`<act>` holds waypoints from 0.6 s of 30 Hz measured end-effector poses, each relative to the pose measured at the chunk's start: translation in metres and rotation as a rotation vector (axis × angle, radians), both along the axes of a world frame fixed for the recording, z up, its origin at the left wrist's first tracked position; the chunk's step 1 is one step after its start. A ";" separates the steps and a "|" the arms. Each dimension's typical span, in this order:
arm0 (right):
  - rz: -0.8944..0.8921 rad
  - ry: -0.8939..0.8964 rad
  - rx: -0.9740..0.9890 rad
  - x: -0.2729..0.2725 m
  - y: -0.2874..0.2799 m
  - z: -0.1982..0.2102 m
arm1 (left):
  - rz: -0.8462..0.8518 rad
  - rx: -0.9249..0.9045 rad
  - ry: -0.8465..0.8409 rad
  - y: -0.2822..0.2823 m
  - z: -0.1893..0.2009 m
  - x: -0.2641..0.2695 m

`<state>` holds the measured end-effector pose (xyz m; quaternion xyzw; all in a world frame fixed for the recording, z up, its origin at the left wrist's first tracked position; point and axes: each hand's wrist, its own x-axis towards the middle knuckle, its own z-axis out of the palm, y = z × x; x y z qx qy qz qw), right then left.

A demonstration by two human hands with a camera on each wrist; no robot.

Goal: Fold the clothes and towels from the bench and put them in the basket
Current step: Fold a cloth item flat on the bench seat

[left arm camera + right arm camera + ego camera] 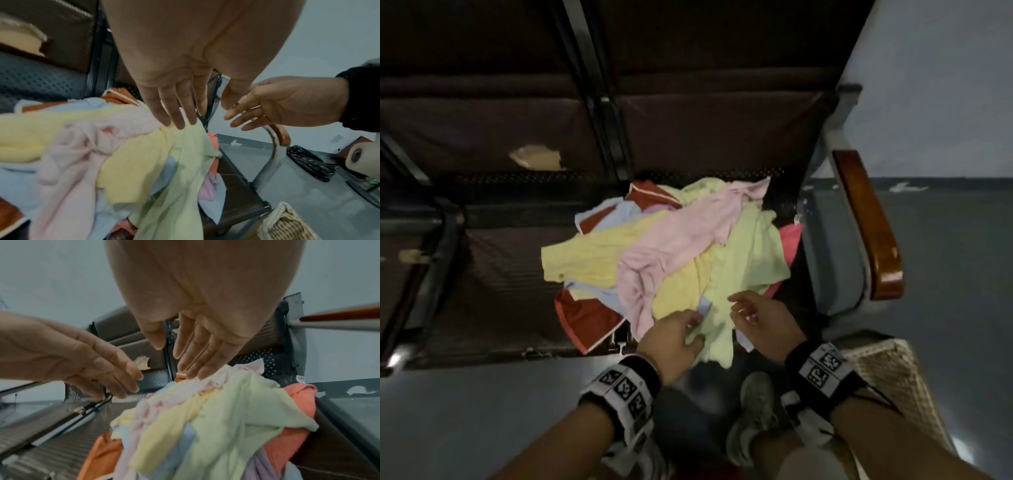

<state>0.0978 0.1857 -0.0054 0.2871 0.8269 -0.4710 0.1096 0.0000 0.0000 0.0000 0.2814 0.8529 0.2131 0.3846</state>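
Note:
A loose pile of clothes and towels lies on the dark bench seat [500,274]. A pink cloth [671,246] is on top, a yellow towel [585,257] to its left, and a light-green cloth [750,253] hangs over the front edge. Red-orange pieces [585,318] stick out underneath. My left hand [697,329] and right hand [739,306] hover side by side over the green cloth's [180,178] near edge. The fingers [176,113] of the left hand and those [191,360] of the right are straight and hold nothing. The wicker basket [893,370] stands on the floor at the lower right.
A wooden armrest [866,222] on a grey metal frame bounds the seat on the right. The backrest [688,113] rises behind the pile, with a torn patch [534,157] to the left. My shoe [753,404] is on the grey floor below the hands.

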 end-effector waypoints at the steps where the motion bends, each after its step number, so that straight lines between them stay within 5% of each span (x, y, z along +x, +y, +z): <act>1: 0.005 0.016 0.018 0.000 0.002 -0.025 | 0.010 0.022 0.015 0.004 -0.026 0.000; 4: 0.067 0.017 0.116 -0.015 0.015 -0.095 | 0.018 0.087 0.108 0.019 -0.110 -0.016; 5: 0.081 0.043 0.165 -0.018 0.016 -0.147 | 0.027 0.109 0.148 0.024 -0.164 -0.015; 12: 0.098 0.235 0.328 -0.082 0.035 -0.212 | 0.072 0.204 0.517 0.058 -0.240 -0.072; 15: 0.080 0.275 0.382 -0.099 0.036 -0.227 | 0.219 0.331 0.794 0.056 -0.250 -0.097; 18: 0.101 0.263 0.423 -0.106 0.031 -0.229 | 0.273 0.180 0.853 0.042 -0.249 -0.126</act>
